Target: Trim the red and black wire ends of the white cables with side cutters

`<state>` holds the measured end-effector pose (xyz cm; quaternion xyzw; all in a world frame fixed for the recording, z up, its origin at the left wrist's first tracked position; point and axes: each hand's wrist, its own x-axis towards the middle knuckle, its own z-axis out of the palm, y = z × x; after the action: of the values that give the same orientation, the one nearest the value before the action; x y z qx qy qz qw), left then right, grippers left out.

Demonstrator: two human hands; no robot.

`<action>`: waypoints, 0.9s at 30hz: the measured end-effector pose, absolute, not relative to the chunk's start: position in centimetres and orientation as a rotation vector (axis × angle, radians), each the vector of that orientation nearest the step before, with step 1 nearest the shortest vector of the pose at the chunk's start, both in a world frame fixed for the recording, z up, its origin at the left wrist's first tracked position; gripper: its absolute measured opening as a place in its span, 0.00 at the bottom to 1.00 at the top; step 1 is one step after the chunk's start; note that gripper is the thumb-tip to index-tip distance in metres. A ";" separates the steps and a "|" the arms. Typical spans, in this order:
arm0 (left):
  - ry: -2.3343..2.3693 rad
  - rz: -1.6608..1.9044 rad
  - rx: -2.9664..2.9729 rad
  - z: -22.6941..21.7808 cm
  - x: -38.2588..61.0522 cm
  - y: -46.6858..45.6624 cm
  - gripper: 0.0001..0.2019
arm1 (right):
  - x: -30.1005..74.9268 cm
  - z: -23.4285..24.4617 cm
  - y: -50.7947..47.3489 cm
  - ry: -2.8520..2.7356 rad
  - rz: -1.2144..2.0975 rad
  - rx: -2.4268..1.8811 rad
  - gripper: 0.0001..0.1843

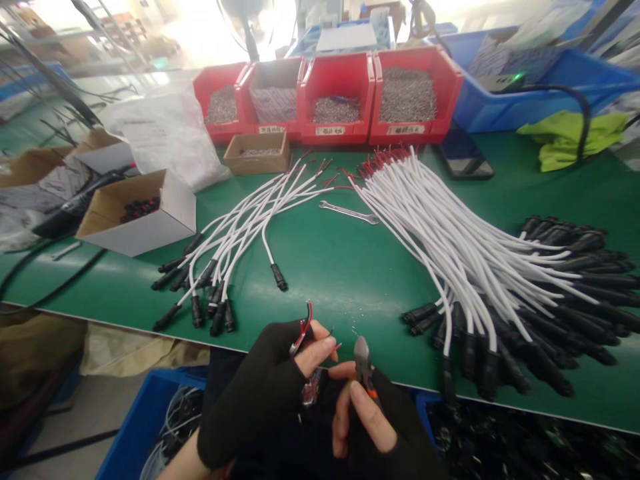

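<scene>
1. I see the wires (309, 311), red and black, in the left hand (273, 380), near the front edge of the counter (320, 267); thumb and fingertips pinch them;
2. I have the right hand (377, 417) just beside it, curled around the cutters (363, 353);
3. beyond, I see white cables (245, 223) to the left, a bigger pile (450, 233) to the right, a wrench (349, 212) between;
4. farther back, I make out four red bins (343, 73) in a row.
</scene>
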<state>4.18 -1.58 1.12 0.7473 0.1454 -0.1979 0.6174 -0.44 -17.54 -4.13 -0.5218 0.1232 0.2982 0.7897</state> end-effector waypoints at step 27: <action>0.035 -0.783 1.344 0.4 4.2 0.8 0.15 | -0.1 -4.9 -20.8 -0.162 0.701 -1.594 0.17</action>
<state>4.22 0.82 0.38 0.6063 0.0160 -0.3531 0.7124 -0.10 -20.77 -4.93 -0.6993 -0.0710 0.3077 0.6413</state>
